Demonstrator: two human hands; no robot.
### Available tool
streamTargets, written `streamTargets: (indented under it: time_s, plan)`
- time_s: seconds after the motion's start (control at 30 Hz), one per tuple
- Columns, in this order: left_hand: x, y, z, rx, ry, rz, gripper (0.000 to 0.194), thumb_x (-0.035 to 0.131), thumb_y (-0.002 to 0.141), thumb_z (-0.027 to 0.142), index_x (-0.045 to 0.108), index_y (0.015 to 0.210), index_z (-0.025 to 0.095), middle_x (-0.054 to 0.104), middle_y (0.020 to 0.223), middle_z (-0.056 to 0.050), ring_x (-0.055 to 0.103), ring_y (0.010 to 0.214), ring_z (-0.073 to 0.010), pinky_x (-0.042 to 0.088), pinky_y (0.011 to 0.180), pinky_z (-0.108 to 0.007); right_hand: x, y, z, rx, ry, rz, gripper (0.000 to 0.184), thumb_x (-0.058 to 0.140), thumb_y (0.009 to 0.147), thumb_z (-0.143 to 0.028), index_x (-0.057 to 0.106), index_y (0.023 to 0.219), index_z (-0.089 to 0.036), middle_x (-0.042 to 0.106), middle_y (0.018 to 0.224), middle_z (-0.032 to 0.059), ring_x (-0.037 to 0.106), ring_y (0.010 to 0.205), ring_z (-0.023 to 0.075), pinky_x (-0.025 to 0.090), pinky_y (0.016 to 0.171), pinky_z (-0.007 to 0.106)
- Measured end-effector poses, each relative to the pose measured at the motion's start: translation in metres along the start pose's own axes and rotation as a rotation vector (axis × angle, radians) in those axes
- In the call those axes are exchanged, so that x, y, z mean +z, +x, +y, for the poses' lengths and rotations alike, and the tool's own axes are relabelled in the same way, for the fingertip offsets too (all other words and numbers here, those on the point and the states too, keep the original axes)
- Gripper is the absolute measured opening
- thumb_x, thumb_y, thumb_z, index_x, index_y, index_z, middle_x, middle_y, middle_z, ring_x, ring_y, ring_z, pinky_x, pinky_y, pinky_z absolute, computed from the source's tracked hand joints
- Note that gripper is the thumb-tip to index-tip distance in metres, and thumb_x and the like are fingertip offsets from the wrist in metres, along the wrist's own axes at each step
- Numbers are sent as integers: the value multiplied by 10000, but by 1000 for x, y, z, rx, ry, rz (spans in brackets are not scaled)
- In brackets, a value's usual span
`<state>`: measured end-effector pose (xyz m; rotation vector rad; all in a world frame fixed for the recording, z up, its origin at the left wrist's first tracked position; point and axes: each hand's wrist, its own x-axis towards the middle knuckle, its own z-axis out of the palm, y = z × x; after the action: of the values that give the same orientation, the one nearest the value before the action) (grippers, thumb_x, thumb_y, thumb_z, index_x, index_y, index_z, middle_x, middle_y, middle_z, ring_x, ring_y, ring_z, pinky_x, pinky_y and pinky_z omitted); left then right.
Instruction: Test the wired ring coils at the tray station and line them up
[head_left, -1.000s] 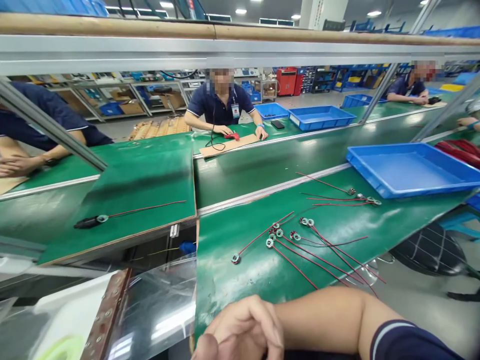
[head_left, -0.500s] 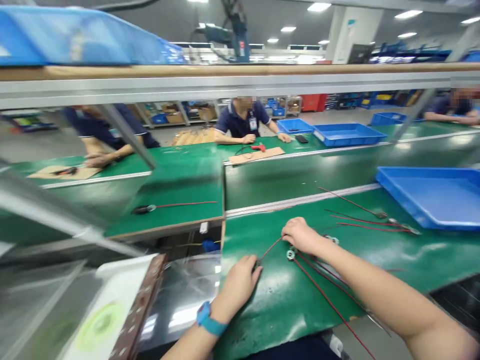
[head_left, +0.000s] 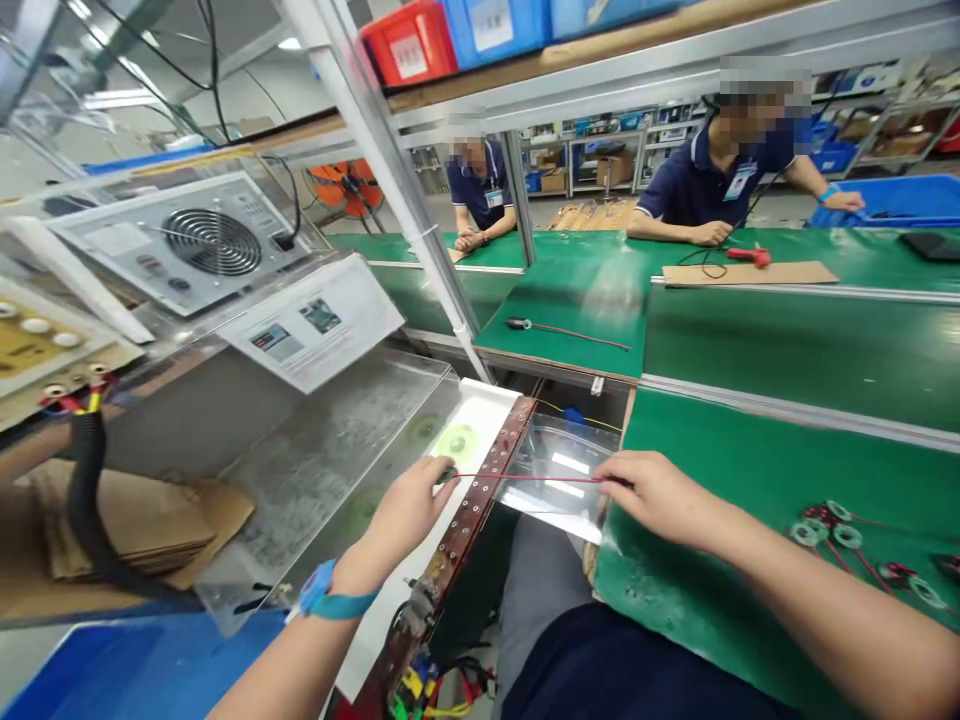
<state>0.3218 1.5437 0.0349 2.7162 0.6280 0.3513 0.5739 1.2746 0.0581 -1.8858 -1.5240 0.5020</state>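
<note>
A thin red wire (head_left: 525, 477) is stretched level between both hands. My left hand (head_left: 409, 510), with a blue wristband, pinches its left end over the white tray (head_left: 480, 412) beside the brown drilled strip (head_left: 480, 500). What sits at that end is hidden by the fingers. My right hand (head_left: 656, 495) pinches the other end at the near left corner of the green mat (head_left: 720, 470). Several more red wires with small ring parts (head_left: 840, 525) lie on the mat to the right of my right forearm.
A clear plastic cover (head_left: 337, 440) and a fan unit (head_left: 187, 245) stand at the left. One red wire (head_left: 570, 330) lies on the green belt beyond. Two people in dark shirts sit across the line. A blue tray (head_left: 892, 200) sits far right.
The view has swung left. Both hands left the pile of wires on the mat and now hold one red wire stretched over the white tray.
</note>
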Motion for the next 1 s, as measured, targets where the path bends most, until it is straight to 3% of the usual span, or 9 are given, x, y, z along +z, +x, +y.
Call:
streamTargets:
  time_s: [0.07,0.17,0.27,0.33,0.53,0.67,0.77,0.87,1.0]
  plan:
    - [-2,-29,-43,-117,20,-4,229,514,925,414,611,948,208,645,881,-80,606,803,-253,438,733,-350,38,29,-17,2,117,10,182,558,906,-223,735,877,-196,717,863,53,648,822,183,488,779,310]
    - [11,-67,-91,-256,25,-58,196,528,886,375,611,893,198,639,791,-67,605,754,-248,439,718,-345,96,62,-36,118,453,12,93,637,822,-210,721,821,-173,687,744,26,616,707,152,474,667,269]
    - [32,-91,-118,-314,4,-115,153,533,875,311,619,907,189,660,808,-69,618,763,-241,456,740,-341,142,77,-53,234,803,-67,191,725,773,-313,720,878,-154,653,666,1,574,605,126,449,573,240]
    - [45,-99,-129,-318,-13,-131,137,529,874,251,629,941,185,680,885,-81,633,824,-237,469,784,-338,159,80,-66,199,903,-96,252,764,759,-369,730,893,-157,671,705,7,594,637,129,479,611,252]
    - [57,-100,-139,-328,-12,-158,243,488,875,132,651,1050,175,642,1036,-113,620,995,-248,463,897,-342,167,75,-99,-52,832,-129,177,762,814,-365,780,875,-199,715,1107,77,668,973,189,537,847,316]
    - [54,-101,-136,-355,15,-208,246,471,880,123,666,1012,195,592,982,-95,608,917,-245,459,822,-331,177,74,-111,-52,831,-262,198,741,844,-367,768,929,-190,753,924,49,687,849,174,543,810,303]
    - [54,-102,-135,-375,14,-236,195,529,884,189,669,1020,192,570,994,-99,599,921,-257,457,804,-335,193,72,-115,-23,746,-253,209,730,848,-347,746,980,-185,741,862,24,663,772,149,520,736,263]
    - [52,-102,-134,-388,-9,-240,209,559,874,202,677,1046,185,574,1012,-107,598,957,-269,463,845,-350,211,70,-119,-41,638,-242,124,717,848,-306,724,881,-186,713,791,7,629,716,136,491,693,244]
    - [40,-112,-120,-404,-32,-155,384,527,832,101,639,1193,171,583,1105,-131,587,1014,-274,457,912,-377,226,66,-126,-57,510,-230,79,666,880,-232,726,845,-195,720,826,20,649,778,152,487,755,255]
